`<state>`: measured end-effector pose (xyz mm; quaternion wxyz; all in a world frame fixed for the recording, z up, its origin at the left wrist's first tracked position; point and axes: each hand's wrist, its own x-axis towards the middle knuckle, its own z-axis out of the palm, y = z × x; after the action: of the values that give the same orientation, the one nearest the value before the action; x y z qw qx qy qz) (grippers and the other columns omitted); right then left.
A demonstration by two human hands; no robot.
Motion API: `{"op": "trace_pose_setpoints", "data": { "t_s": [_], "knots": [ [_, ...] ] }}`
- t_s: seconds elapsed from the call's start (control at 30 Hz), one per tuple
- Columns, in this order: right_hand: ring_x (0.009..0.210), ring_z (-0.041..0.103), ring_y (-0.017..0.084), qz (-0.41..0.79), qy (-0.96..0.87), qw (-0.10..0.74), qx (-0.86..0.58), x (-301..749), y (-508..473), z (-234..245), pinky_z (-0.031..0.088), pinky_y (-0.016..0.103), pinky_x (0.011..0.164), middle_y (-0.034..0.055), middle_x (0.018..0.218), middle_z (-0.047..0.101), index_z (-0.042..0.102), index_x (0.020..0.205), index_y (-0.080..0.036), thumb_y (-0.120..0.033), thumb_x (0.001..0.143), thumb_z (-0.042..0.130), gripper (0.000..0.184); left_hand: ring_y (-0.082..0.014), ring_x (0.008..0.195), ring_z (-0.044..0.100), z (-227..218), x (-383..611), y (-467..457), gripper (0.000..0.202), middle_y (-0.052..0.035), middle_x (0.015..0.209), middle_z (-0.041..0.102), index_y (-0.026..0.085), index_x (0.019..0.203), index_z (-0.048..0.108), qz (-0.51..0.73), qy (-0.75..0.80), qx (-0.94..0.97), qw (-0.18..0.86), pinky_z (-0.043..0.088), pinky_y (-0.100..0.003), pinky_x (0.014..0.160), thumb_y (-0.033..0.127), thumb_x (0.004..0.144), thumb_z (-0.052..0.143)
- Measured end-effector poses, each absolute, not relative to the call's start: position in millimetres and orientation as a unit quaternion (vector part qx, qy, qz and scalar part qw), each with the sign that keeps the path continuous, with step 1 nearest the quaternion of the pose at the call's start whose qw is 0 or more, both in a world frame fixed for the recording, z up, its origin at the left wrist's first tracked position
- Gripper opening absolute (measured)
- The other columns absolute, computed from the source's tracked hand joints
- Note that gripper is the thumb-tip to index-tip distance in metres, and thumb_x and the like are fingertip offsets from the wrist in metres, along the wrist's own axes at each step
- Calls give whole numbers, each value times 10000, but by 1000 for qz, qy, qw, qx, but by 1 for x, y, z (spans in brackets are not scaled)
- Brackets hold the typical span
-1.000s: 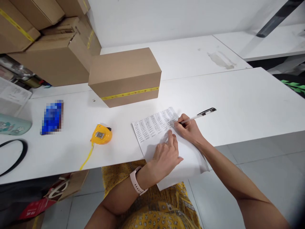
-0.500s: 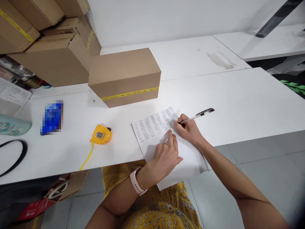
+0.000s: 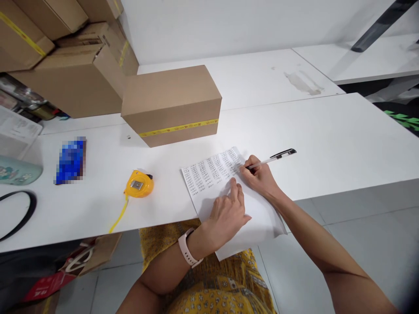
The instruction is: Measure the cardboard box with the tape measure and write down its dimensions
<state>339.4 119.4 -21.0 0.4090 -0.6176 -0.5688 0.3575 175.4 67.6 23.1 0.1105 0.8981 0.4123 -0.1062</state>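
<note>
A white sheet of paper (image 3: 209,176) covered in small handwritten columns lies on the white table (image 3: 314,135) and hangs over its front edge. My right hand (image 3: 260,176) pinches a white pen with a black cap (image 3: 271,159), its tip on the paper's right column. My left hand (image 3: 227,211), with a pink watch on the wrist, rests flat on the sheet, fingers stretched out toward the writing.
A cardboard box with yellow tape (image 3: 172,104) stands behind the paper. A yellow tape measure (image 3: 139,185) lies to the left, its tape trailing off the edge. Further left are a blue blurred item (image 3: 70,160), a teal case (image 3: 18,171) and stacked cartons (image 3: 65,56).
Almost nothing has moved; the pen's far end wobbles slightly as my right hand writes in the same spot.
</note>
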Motion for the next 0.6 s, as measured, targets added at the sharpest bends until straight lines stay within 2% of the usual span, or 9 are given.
{"op": "trace_pose_setpoints", "data": {
  "t_s": [0.33, 0.5, 0.6],
  "knots": [
    [532, 332, 103, 356, -556, 423, -621, 340, 119, -19, 253, 278, 513, -66, 558, 385, 472, 713, -232, -272, 809, 641, 198, -238, 812, 737, 23, 174, 68, 871, -319, 1638, 251, 20, 1566, 364, -106, 410, 899, 111, 589, -330, 661, 556, 932, 630],
    [540, 331, 107, 359, -550, 422, -625, 344, 122, -22, 258, 276, 520, -60, 563, 390, 483, 712, -229, -271, 820, 656, 208, -246, 922, 719, 22, 175, 71, 803, -284, 1644, 284, 31, 1522, 427, -79, 397, 908, 107, 589, -324, 737, 553, 942, 619],
    [555, 342, 111, 374, -551, 418, -618, 349, 123, -26, 267, 276, 526, -55, 579, 408, 499, 735, -228, -285, 847, 648, 195, -226, 886, 710, 20, 177, 74, 808, -267, 1655, 273, 69, 1526, 422, -74, 378, 917, 102, 579, -328, 755, 584, 934, 613]
  ]
}}
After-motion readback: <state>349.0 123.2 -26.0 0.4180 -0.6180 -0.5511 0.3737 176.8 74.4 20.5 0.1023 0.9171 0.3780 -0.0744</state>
